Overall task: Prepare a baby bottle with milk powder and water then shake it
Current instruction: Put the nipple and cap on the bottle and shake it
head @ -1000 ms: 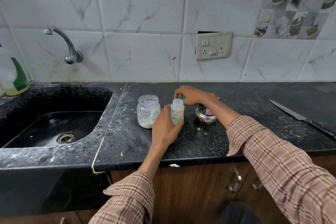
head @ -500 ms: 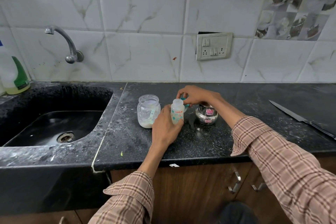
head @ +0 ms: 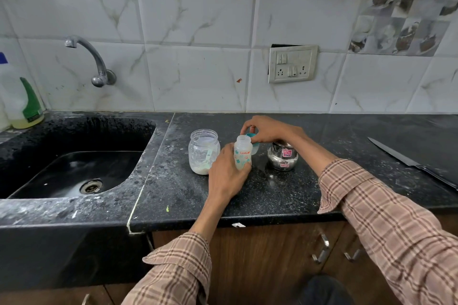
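A small clear baby bottle point(head: 243, 153) with printed markings stands upright on the black counter point(head: 272, 193), its mouth uncovered. My left hand point(head: 226, 176) grips its body from the left. My right hand point(head: 266, 131) holds the teal bottle cap point(head: 253, 140) just behind and to the right of the bottle's neck, off the bottle. A clear glass jar point(head: 203, 151) with white milk powder and a scoop stands to the left of the bottle. A small steel pot point(head: 282, 158) stands to the right, under my right wrist.
A black sink point(head: 74, 171) with a wall tap point(head: 96, 64) lies to the left. A detergent bottle point(head: 24, 104) stands at the far left corner. A long knife point(head: 411, 163) lies on the counter at right. White powder dusts the counter.
My right hand has lifted the teal cap off the bottle and moved it slightly back and right. The bottle's mouth is now uncovered. My left hand kept its grip.
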